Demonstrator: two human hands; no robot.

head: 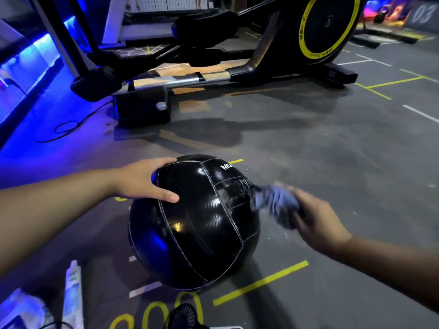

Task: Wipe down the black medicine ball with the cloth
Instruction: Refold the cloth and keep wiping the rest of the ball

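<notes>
The black medicine ball [193, 224], stitched in white with white lettering near its top, sits on the grey gym floor in the lower middle of the head view. My left hand [146, 180] rests on its upper left side, fingers spread over the top and thumb pressed against the near face. My right hand [318, 217] grips a bunched grey cloth [273, 201] at the ball's upper right side. The cloth is blurred and touches a scuffed panel of the ball.
An elliptical machine [213, 55] with a yellow-ringed flywheel [329, 24] stands close behind the ball. A black cable [69, 128] loops on the floor at left. A white spray bottle [73, 298] and a small fan [183, 317] lie near the bottom edge. Open floor lies to the right.
</notes>
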